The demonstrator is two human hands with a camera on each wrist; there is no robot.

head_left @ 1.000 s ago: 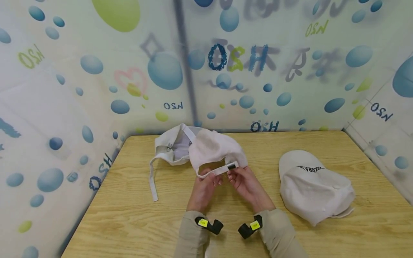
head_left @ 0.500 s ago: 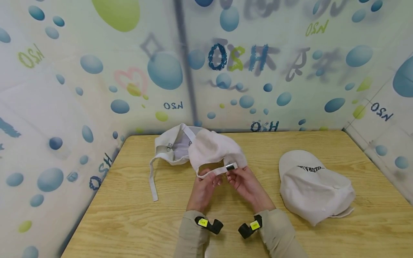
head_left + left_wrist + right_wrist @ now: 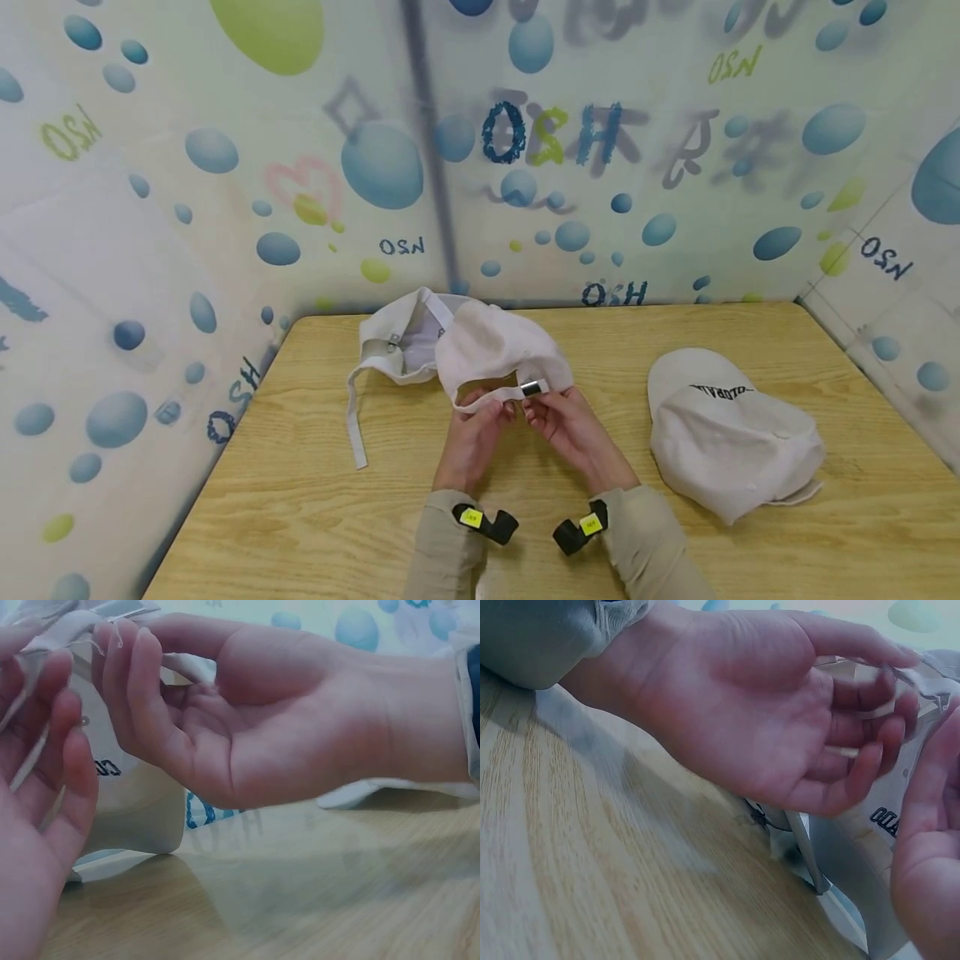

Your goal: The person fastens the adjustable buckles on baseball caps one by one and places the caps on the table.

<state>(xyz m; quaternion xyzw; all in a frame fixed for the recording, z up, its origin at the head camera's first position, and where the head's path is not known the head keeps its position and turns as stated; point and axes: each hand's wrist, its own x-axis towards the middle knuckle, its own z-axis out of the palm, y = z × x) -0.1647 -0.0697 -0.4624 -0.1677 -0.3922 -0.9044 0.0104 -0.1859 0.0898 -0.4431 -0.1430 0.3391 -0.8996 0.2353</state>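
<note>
A pale cap (image 3: 502, 346) is held up in the head view, its back opening facing me. My left hand (image 3: 471, 442) pinches the cap's back strap (image 3: 497, 397) between thumb and fingers. At the strap's right end, by the silver buckle (image 3: 534, 387), my right hand (image 3: 576, 429) pinches with thumb and index finger. Both wrist views show the two hands close together at the strap; the left wrist view catches the right hand (image 3: 247, 712) from the palm side, with thin loose threads at its fingertips. Black lettering (image 3: 885, 822) shows inside the cap in the right wrist view.
A second white cap (image 3: 397, 342) lies behind to the left, its loose strap (image 3: 356, 425) trailing over the wooden table (image 3: 285, 517). To the right rests a third cap (image 3: 735, 433) with black lettering on its front. A printed bubble-pattern backdrop (image 3: 675, 167) encloses the table.
The silver buckle has slid slightly left along the strap and tilted. Both hands keep their grip with only small finger shifts; the other caps stay put.
</note>
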